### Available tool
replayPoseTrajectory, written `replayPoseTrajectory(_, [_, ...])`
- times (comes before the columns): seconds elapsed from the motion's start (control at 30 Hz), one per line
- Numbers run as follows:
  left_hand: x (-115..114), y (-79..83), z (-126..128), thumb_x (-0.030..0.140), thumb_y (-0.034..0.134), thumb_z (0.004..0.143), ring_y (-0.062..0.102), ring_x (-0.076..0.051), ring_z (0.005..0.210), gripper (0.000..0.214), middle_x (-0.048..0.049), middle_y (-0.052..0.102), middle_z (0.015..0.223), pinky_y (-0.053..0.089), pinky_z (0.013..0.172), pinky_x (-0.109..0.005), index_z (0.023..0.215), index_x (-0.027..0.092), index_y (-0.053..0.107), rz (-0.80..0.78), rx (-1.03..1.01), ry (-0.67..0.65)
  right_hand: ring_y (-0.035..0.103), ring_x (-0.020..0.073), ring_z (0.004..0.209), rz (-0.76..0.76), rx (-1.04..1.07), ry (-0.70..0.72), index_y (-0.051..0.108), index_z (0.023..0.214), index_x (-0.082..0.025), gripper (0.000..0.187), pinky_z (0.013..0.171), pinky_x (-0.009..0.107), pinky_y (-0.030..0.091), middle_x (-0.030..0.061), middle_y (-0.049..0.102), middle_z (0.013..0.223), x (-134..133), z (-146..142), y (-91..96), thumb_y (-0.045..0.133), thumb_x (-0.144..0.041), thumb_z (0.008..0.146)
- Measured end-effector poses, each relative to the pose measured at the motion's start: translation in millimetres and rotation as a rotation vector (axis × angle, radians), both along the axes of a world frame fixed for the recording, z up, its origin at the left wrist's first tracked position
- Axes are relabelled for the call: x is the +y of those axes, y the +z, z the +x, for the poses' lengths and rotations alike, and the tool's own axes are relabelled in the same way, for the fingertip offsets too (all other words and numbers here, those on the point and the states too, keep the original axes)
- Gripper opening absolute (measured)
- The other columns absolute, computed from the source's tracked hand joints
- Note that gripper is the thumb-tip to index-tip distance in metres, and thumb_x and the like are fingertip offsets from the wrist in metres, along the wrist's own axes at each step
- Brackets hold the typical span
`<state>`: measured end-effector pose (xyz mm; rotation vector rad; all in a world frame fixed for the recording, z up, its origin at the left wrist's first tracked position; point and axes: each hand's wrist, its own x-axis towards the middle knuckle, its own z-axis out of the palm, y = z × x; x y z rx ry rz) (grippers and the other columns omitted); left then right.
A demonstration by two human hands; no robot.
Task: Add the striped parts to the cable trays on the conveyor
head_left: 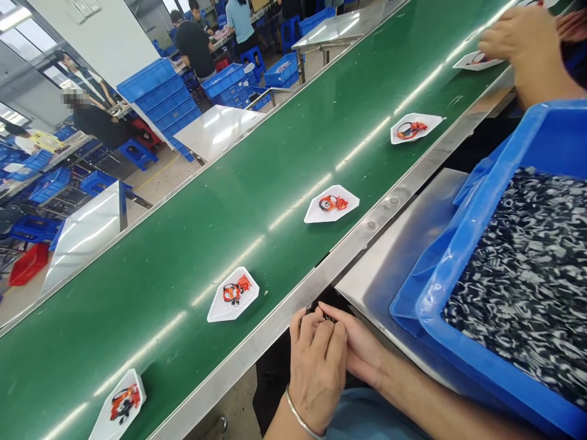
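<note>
My left hand (316, 366), with a silver bracelet at the wrist, and my right hand (360, 351) are pressed together just below the steel rail of the green conveyor belt (183, 256). Both are pinched on a small dark part (321, 313) that I cannot make out. The nearest white tray (232, 296) on the belt carries an orange and black part. More such trays lie at the lower left (121, 403) and further up the belt (331, 205), (414, 128).
A blue bin (463, 269) full of small black and white parts stands on a steel table at my right. A co-worker's hand (518, 33) rests on another tray at the top right. Blue crates, steel tables and several people fill the floor beyond the belt.
</note>
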<state>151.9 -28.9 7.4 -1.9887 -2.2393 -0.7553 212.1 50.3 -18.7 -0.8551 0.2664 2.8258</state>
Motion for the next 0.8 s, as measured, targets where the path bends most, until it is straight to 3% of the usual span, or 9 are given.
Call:
replayPoseTrajectory(0.27, [11, 13.2, -3, 0.01, 0.045, 0.084, 0.049, -0.017, 0.078, 0.024, -0.0038, 0.059, 0.073, 0.042, 0.071, -0.036, 0.102, 0.016, 0.059, 0.007, -0.131, -0.007, 0.055, 0.0087, 0.065, 0.162, 0.017, 0.014, 0.058, 0.072, -0.013, 0.016, 0.061, 0.017, 0.046, 0.0017, 0.057, 0.07, -3, -1, -6.4, 0.063, -0.027, 0.075])
replayPoseTrajectory(0.4, [16, 19.0, -12, 0.013, 0.046, 0.086, 0.05, -0.015, 0.079, 0.023, -0.0033, 0.064, 0.082, 0.044, 0.07, -0.031, 0.101, 0.019, 0.061, 0.055, -0.406, 0.036, 0.053, 0.0088, 0.06, 0.251, -0.123, -0.009, 0.058, 0.073, -0.013, 0.015, 0.054, 0.019, 0.045, 0.0009, 0.057, 0.069, -4, -1, -9.8, 0.066, -0.026, 0.072])
replayPoseTrajectory(0.6, [23, 31.7, -31, 0.024, 0.048, 0.086, 0.055, -0.013, 0.081, 0.022, -0.0033, 0.063, 0.08, 0.046, 0.074, -0.027, 0.1, 0.021, 0.064, 0.054, -0.787, 0.215, 0.046, 0.0059, 0.053, 0.231, -0.11, 0.066, 0.056, 0.071, -0.014, 0.017, 0.049, 0.017, 0.041, -0.0013, 0.05, 0.063, -2, -1, -10.2, 0.064, -0.027, 0.075])
replayPoseTrajectory(0.8, [25, 35.4, -47, 0.031, 0.062, 0.076, 0.059, -0.01, 0.071, 0.015, 0.0009, 0.066, 0.078, 0.047, 0.07, -0.021, 0.086, 0.021, 0.067, 0.088, -0.9, 0.408, 0.044, 0.006, 0.053, 0.267, -0.093, 0.092, 0.053, 0.074, -0.014, 0.018, 0.048, 0.016, 0.038, -0.0014, 0.048, 0.063, -2, -2, -10.3, 0.059, -0.03, 0.079])
